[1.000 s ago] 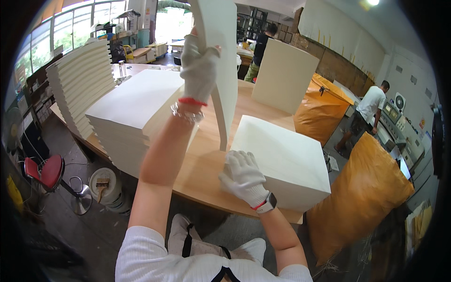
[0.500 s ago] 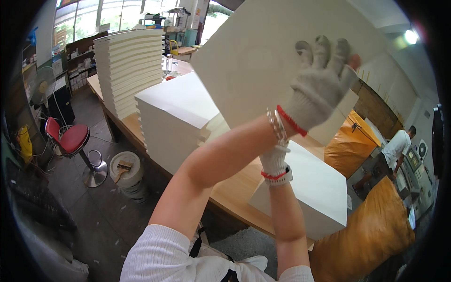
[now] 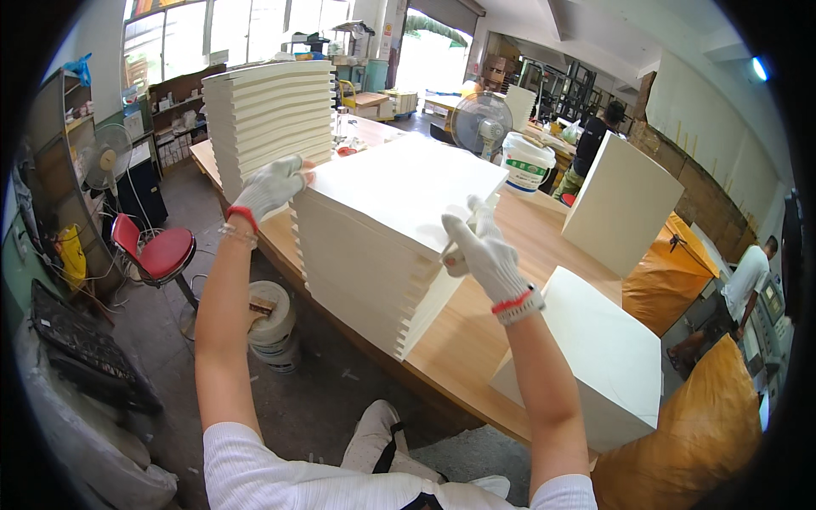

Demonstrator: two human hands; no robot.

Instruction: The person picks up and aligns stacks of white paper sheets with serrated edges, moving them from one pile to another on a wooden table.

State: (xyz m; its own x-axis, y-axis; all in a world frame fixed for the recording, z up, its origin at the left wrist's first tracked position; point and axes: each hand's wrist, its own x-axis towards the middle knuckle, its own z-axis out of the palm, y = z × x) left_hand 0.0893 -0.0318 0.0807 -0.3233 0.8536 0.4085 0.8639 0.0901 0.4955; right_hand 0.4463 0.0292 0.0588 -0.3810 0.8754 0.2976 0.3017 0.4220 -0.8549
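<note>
A tall stack of white paper blocks (image 3: 365, 263), its edges stepped in layers, stands on the wooden table in front of me. My left hand (image 3: 274, 185), in a white knit glove with a red cuff, is at the stack's left corner, its fingers stretched toward the top edge. By the right corner is my right hand (image 3: 486, 253), gloved too, with fingers apart and partly bent beside the edge. Whether either hand presses on the paper I cannot tell. Right of my right hand lies a lower white block (image 3: 595, 348).
Behind the left hand rises another layered stack (image 3: 268, 119). A white block (image 3: 625, 200) stands upright at the right, near orange sacks (image 3: 688, 425). A white bucket (image 3: 527, 160) and a fan (image 3: 482, 123) are beyond. On the floor are a red stool (image 3: 166, 251) and a lidded pail (image 3: 274, 314). Two people work farther off.
The large pale block that was raised and tilted before me is down, and the middle stack looks taller. My crossed arms have parted, left hand to the left corner, right hand to the right.
</note>
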